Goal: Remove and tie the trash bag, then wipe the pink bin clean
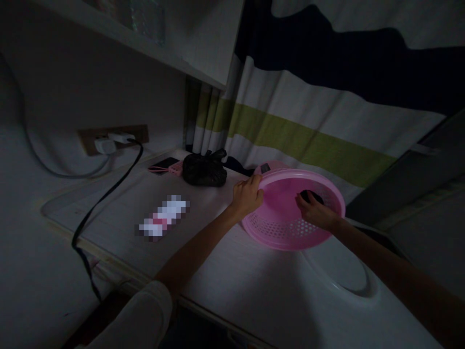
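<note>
A pink plastic basket (279, 194) with a perforated wall is tilted on the white tabletop, its opening facing me. My left hand (247, 195) is closed over its left rim. Inside the opening, my right hand (313, 211) has its fingers closed on a small dark object (311, 196), whose kind I cannot make out in the dim light. Behind the basket, part of another pink item (271, 167) with a dark patch shows; the basket hides the rest.
A black plastic bag (204, 168), a pink device (176, 168) and a lit, blurred phone-like rectangle (163, 218) lie to the left. A white round lid (339, 271) rests at right. Cables hang from the wall socket (112, 139). A striped curtain (276, 126) hangs behind.
</note>
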A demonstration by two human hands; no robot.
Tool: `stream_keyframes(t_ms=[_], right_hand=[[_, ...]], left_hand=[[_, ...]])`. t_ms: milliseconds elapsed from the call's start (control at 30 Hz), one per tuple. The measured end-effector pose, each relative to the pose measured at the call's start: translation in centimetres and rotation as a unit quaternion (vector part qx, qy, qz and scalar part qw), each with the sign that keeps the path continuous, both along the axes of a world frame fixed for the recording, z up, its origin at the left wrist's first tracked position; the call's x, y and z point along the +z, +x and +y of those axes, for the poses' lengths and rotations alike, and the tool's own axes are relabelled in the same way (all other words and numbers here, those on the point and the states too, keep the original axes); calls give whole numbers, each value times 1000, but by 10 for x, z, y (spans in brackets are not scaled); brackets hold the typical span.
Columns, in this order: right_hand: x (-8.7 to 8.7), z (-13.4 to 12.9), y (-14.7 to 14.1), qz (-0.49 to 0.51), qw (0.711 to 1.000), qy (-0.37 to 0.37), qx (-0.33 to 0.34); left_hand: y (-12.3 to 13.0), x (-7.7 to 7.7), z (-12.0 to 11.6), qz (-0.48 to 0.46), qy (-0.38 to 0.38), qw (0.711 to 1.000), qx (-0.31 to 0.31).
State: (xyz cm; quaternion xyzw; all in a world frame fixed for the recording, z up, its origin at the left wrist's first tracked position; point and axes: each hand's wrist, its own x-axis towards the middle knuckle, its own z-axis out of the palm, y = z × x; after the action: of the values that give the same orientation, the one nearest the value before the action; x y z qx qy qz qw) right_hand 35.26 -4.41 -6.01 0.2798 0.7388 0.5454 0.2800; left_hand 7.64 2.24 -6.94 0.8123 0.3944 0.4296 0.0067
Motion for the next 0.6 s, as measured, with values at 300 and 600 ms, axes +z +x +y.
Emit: stream_keyframes(t_ms=[300, 600], right_hand=[[-5, -1, 1, -7, 999, -32, -28], [-11, -8, -2, 5, 997, -44, -60]], left_hand=[[0, 0, -1, -9, 8, 1000, -8], [1, -1, -1, -15, 15, 1000, -8]])
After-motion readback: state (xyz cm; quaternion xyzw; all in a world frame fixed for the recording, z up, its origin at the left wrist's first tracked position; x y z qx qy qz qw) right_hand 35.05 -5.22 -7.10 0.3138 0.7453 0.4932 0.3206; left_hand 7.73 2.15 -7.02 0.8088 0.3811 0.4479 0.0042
